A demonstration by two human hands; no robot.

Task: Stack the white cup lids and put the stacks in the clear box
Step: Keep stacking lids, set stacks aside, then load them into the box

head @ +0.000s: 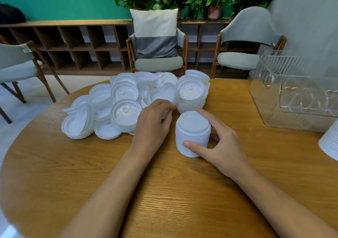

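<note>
A loose pile of white cup lids (128, 102) covers the far middle of the round wooden table (164, 192). In front of it stands a neat upright stack of lids (192, 130). My right hand (219, 142) holds this stack, thumb on its near side and index finger along its far top edge. At the pile's near edge, my left hand (155, 120) has its fingers curled round a lid, which is mostly hidden under them. The clear box (296, 91) stands at the right of the table, apart from both hands.
Another white lid stack (329, 142) shows at the right edge of the table, just in front of the clear box. Three grey chairs (159, 55) stand beyond the table, with low wooden shelving and potted plants behind them.
</note>
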